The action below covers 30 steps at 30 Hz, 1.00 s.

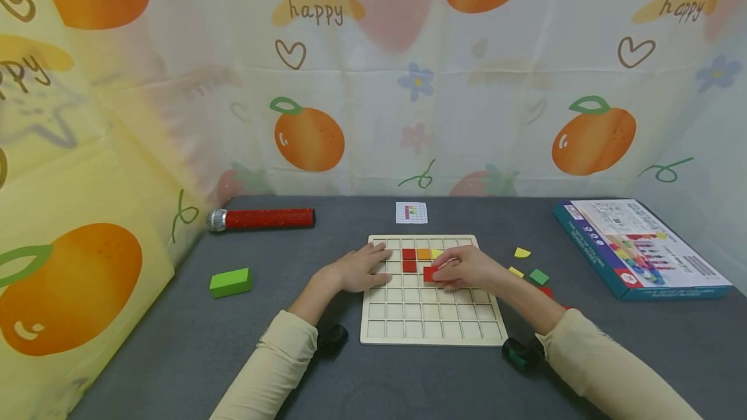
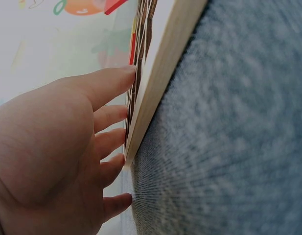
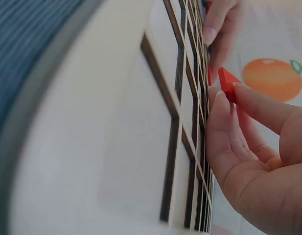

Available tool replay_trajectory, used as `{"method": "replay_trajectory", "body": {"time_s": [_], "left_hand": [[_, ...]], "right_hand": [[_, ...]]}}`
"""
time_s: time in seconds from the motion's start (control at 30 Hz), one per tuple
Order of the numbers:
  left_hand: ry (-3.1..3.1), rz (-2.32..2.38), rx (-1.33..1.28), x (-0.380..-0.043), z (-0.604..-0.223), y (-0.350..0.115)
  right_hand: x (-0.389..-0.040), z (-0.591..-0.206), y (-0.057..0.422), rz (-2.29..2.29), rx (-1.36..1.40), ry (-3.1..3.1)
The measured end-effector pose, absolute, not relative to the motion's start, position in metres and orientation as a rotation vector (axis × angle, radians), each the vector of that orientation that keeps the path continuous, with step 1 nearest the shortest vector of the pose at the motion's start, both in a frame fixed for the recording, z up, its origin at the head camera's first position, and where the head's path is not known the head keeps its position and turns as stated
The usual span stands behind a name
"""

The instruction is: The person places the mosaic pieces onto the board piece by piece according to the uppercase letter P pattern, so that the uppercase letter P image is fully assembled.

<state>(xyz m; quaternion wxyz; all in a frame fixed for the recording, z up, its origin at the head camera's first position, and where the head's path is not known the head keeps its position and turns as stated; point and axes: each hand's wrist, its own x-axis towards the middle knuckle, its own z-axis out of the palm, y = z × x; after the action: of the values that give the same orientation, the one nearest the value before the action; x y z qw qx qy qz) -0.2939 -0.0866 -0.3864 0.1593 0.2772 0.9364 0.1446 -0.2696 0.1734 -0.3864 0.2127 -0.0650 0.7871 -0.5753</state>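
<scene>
A wooden grid board (image 1: 403, 329) lies flat on the dark table. Two red square tiles (image 1: 409, 266), an orange tile (image 1: 423, 254) and a partly covered yellow tile (image 1: 436, 253) sit in its upper cells. Over the board, the right hand (image 1: 467, 268) pinches a red tile (image 3: 228, 84) between thumb and fingers, tilted off the surface in the right wrist view. The left hand (image 1: 363, 269) rests on the board's left edge, its fingers extended; in the left wrist view the thumb (image 2: 109, 83) touches the grid side.
Loose yellow (image 1: 522, 253), green (image 1: 539, 277) and red pieces lie right of the board, some behind the right forearm. A game box (image 1: 648, 251) stands farther right. A pattern card (image 1: 411, 212) lies behind the board. At left are a red microphone (image 1: 268, 218) and a green block (image 1: 231, 282).
</scene>
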Motion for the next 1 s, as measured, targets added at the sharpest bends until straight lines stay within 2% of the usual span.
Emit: {"method": "replay_trajectory", "body": {"time_s": [0.17, 1.0], "left_hand": [[2.678, 0.409, 0.782, -0.294, -0.386, -0.086], [2.686, 0.388, 0.778, -0.297, -0.389, -0.086]], "right_hand": [[-0.268, -0.386, 0.166, -1.626, -0.215, 2.153], [-0.268, -0.384, 0.137, -1.575, -0.049, 2.231]]}}
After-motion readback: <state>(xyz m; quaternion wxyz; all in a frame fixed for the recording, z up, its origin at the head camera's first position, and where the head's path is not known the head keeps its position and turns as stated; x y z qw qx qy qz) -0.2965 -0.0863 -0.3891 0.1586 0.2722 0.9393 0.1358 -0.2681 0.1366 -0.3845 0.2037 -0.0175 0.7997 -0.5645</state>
